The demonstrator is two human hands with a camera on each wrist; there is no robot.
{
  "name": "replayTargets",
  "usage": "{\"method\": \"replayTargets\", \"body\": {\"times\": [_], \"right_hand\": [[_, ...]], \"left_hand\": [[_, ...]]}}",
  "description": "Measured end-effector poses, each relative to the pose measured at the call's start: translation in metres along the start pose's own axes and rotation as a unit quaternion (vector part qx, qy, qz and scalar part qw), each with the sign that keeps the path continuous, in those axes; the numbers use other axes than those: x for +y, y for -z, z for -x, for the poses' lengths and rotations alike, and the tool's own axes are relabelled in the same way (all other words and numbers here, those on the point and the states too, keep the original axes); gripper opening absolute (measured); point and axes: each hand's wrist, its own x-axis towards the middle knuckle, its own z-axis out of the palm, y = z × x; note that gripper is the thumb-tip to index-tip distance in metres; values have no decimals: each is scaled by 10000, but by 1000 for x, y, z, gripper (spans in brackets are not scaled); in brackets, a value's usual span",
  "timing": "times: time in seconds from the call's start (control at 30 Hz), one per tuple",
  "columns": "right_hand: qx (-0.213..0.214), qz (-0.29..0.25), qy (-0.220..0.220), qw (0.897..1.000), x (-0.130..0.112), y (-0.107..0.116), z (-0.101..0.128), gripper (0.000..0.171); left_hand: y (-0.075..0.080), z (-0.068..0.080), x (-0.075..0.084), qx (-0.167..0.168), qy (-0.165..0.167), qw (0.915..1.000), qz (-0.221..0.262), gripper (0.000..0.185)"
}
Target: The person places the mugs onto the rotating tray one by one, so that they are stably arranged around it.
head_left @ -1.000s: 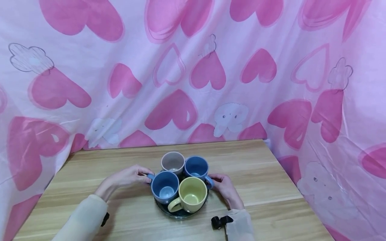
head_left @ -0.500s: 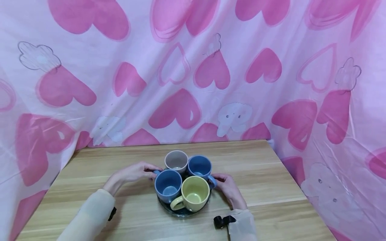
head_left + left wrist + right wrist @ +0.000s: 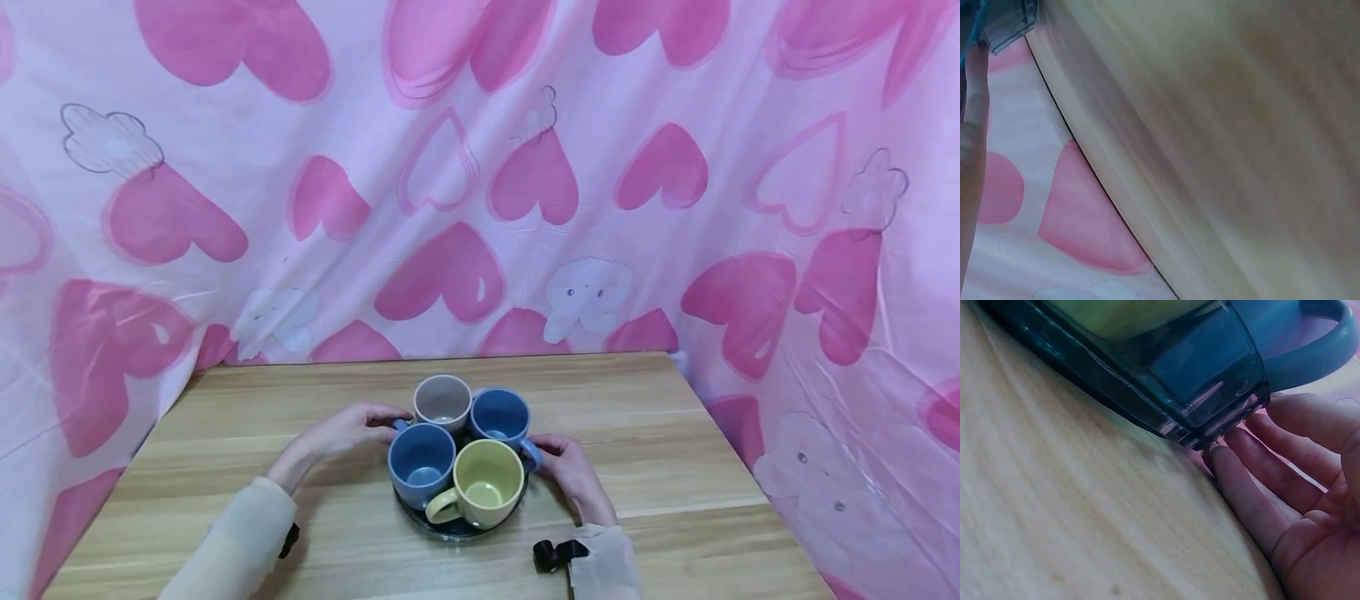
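Four mugs (image 3: 483, 487) on dark tray (image 3: 450, 531)

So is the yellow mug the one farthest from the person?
No, the yellow mug sits at the near edge of the tray; the beige mug is farthest back.

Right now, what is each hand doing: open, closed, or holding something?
Left hand: at the dark glass tray's left edge; grip cannot be told.
Right hand: open, fingertips under the tray's rim.
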Motion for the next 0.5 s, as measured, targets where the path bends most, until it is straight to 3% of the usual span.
{"method": "replayTargets", "body": {"times": [0.3, 0.5], "right_hand": [[121, -134, -145, 9997, -4, 1, 0, 37], [180, -449, -221, 9986, -7, 1, 3, 36]], "left_hand": [[-4, 3, 6, 507, 278, 9982, 166, 46], [-9, 18, 36, 858, 551, 9945, 253, 43]]}}
